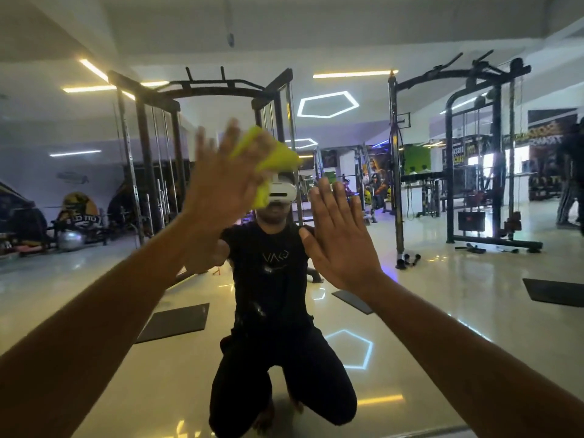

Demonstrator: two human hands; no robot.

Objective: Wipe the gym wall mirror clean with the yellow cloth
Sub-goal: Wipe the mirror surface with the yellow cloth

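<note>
The gym wall mirror [410, 311] fills the whole view and reflects the room and a kneeling person in black. My left hand [221, 181] is raised against the glass at centre, fingers straight, pressing the crumpled yellow cloth [271, 159] flat to the mirror; the hand is motion-blurred and the cloth shows past its fingers to the right. My right hand [338, 235] lies flat on the mirror to the right and a little lower, fingers straight and together, holding nothing. Part of the cloth is hidden behind my left hand.
All else is reflection: black cable racks [151, 147] on the left and right [493, 153], dark floor mats [173, 322], a grey exercise ball [71, 240], ceiling light strips. A thin strip of floor meets the mirror's bottom edge at the lower right.
</note>
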